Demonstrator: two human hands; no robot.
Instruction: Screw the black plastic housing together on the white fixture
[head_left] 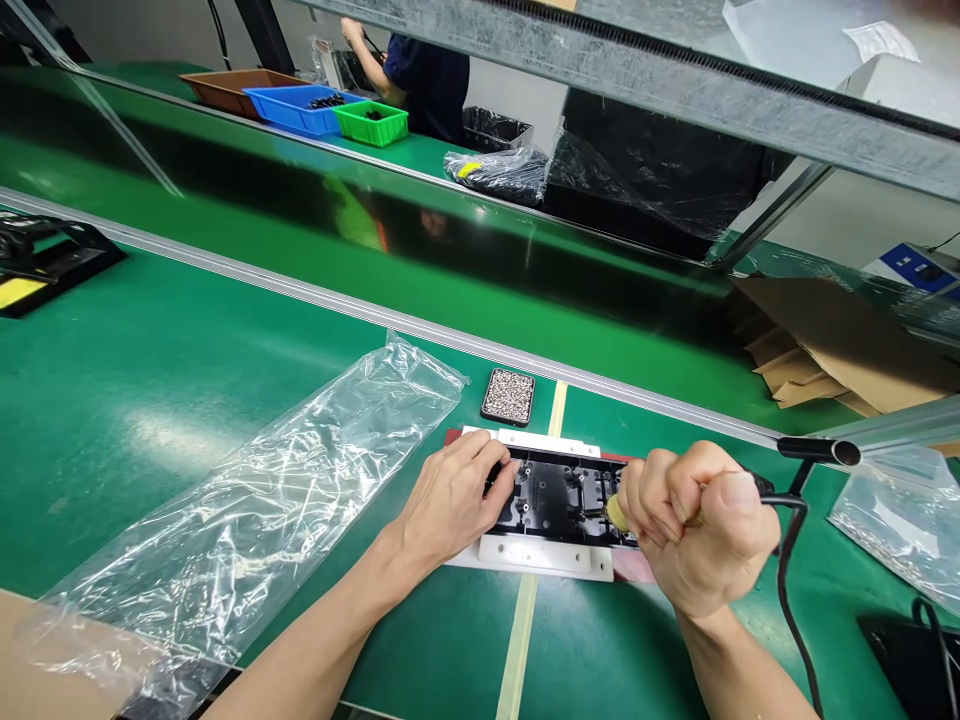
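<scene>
A long black plastic housing with moulded ribs and posts lies in a white fixture on the green table. My left hand grips the housing's left end, fingers bent over it. In a closed fist, my right hand holds an electric screwdriver, its yellowish nose pointing down into the housing's right part. The fist hides most of the tool, and its bit is hard to make out. Just behind the fixture sits a small black tray full of tiny silvery screws.
A clear plastic bag stretches across the left side. A black cable hangs by my right wrist, near a metal tube. Brown cardboard and a bag of small parts lie right. Beyond the partition, a person works near coloured bins.
</scene>
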